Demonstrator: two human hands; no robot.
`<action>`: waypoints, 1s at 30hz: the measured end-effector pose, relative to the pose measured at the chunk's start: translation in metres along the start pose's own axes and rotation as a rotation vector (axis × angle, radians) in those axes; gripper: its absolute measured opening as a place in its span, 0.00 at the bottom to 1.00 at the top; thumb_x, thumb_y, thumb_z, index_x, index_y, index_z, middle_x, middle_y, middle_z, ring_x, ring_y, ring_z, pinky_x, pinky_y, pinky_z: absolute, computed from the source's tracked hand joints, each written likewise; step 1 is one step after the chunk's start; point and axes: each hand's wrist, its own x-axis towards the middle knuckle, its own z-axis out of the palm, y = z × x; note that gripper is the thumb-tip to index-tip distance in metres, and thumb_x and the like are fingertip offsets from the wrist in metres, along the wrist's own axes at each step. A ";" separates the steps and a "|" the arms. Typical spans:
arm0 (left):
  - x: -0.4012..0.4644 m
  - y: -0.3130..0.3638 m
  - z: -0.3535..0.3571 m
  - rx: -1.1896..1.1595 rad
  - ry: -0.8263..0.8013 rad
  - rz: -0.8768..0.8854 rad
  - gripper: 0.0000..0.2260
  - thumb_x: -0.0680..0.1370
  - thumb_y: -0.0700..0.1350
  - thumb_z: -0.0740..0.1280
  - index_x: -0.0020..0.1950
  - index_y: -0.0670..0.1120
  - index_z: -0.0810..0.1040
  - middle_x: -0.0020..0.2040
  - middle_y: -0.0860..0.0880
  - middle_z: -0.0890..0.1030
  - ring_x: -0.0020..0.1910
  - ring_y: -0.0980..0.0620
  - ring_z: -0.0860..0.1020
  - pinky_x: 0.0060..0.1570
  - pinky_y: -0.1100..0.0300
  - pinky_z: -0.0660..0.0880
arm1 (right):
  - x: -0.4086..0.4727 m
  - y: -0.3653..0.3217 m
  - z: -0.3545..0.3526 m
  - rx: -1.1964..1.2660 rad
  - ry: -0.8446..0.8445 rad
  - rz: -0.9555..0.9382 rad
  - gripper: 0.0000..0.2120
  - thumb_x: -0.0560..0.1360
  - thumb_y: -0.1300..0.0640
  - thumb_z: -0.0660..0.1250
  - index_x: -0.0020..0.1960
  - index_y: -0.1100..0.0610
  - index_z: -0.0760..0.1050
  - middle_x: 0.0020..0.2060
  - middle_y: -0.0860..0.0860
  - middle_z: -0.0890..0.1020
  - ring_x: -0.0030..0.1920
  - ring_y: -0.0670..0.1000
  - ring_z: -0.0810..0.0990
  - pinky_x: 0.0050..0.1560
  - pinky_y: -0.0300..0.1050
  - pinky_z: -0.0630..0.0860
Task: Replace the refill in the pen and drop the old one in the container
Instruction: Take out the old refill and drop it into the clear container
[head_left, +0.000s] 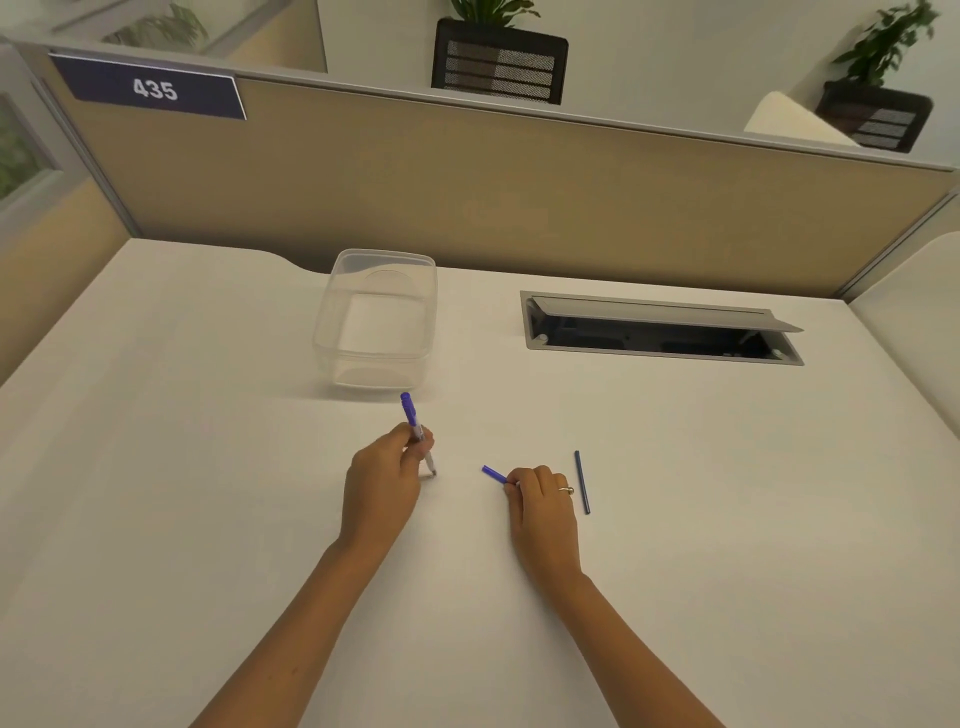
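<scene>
A small blue piece, probably the pen's cap (493, 474), is pinched in the right hand (540, 493), a spare refill (582, 482) just beyond. The pen (415, 431) is clamped upright in the left hand (387, 467), tip on the table (208, 467), readied for opening. The container (376, 317) is kept farther ahead.

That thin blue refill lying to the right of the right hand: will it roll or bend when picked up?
The refill looks like a thin round rod lying flat on the desk, so a nudge would probably roll it. So slender, it is likely light, perhaps slightly flexible. Lying flush, it may slip from the fingers.
</scene>
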 end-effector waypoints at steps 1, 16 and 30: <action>0.003 0.006 -0.002 -0.024 0.024 0.030 0.06 0.78 0.44 0.64 0.48 0.47 0.80 0.40 0.54 0.82 0.40 0.50 0.81 0.40 0.58 0.76 | 0.000 0.000 0.000 0.001 0.002 -0.002 0.03 0.75 0.64 0.64 0.44 0.60 0.76 0.38 0.55 0.78 0.37 0.57 0.72 0.35 0.49 0.71; 0.014 -0.010 -0.037 -0.610 0.081 -0.451 0.08 0.77 0.48 0.66 0.41 0.46 0.79 0.36 0.47 0.80 0.34 0.51 0.81 0.33 0.62 0.80 | -0.002 0.006 0.004 0.106 -0.014 0.098 0.03 0.77 0.59 0.64 0.46 0.58 0.75 0.41 0.53 0.79 0.42 0.54 0.71 0.40 0.46 0.71; -0.005 -0.075 -0.060 -0.987 -0.074 -0.742 0.03 0.79 0.38 0.62 0.47 0.41 0.75 0.49 0.41 0.82 0.42 0.52 0.85 0.40 0.60 0.81 | 0.005 0.005 -0.009 0.468 0.054 0.410 0.03 0.76 0.59 0.64 0.46 0.55 0.77 0.37 0.49 0.81 0.36 0.49 0.77 0.37 0.38 0.70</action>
